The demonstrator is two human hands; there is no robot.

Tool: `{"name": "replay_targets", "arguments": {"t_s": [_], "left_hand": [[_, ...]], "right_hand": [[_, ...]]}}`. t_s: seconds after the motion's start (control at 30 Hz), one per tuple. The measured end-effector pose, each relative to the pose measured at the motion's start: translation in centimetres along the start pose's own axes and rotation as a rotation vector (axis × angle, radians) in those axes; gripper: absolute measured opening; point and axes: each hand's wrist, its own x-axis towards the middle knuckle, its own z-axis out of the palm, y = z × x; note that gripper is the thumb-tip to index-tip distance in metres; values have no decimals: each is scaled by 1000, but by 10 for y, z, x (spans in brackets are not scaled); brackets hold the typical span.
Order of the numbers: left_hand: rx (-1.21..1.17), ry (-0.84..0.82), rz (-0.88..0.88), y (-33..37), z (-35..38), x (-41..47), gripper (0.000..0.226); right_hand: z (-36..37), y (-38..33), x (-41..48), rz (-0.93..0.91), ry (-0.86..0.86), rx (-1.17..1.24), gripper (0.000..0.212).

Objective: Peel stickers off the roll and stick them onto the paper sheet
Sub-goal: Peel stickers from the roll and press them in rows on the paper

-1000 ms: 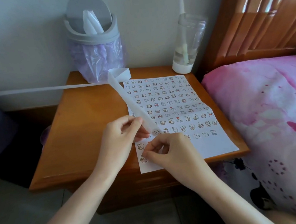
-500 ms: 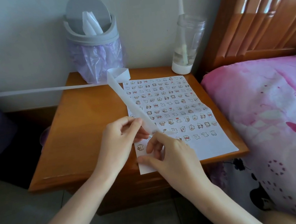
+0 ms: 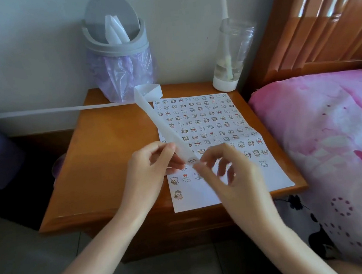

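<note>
The left hand (image 3: 147, 169) fingers pinch the sticker strip (image 3: 164, 134) above the paper sheet (image 3: 269, 181); just beside them, the blurred right hand (image 3: 231, 176) fingers' grip cannot be told.

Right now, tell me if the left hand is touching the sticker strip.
Touching. The head view shows the left hand pinching the sticker strip between thumb and fingers near its lower end, above the paper sheet.

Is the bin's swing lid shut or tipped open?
Tipped open. The bin has its grey lid standing near vertical above the rim, with white strips poking out of the gap.
</note>
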Motion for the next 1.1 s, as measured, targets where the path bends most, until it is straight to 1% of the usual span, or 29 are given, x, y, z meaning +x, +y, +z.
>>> {"name": "replay_targets", "arguments": {"t_s": [0.07, 0.2, 0.33, 0.43, 0.5, 0.67, 0.8, 1.1], "left_hand": [[-14, 0, 1, 1, 0, 0, 22], [-16, 2, 20, 5, 0, -1, 21], [-23, -1, 31, 8, 0, -3, 22], [-72, -27, 3, 10, 1, -5, 29], [-91, -61, -8, 12, 1, -6, 28], [-44, -126, 24, 15, 0, -9, 15], [-38, -105, 37, 14, -1, -9, 13], [-20, -78, 23, 12, 0, -9, 17]], "right_hand": [[-7, 4, 9, -63, 56, -62, 10], [-5, 11, 18, -128, 45, -106, 16], [-4, 10, 19, -168, 39, -76, 16], [-4, 9, 18, -169, 42, -21, 16], [-4, 8, 18, -160, 50, 26, 17], [-6, 7, 19, -167, 51, 70, 17], [-5, 8, 20, -204, 27, 22, 13], [-4, 5, 20, -157, 8, 92, 11]]}}
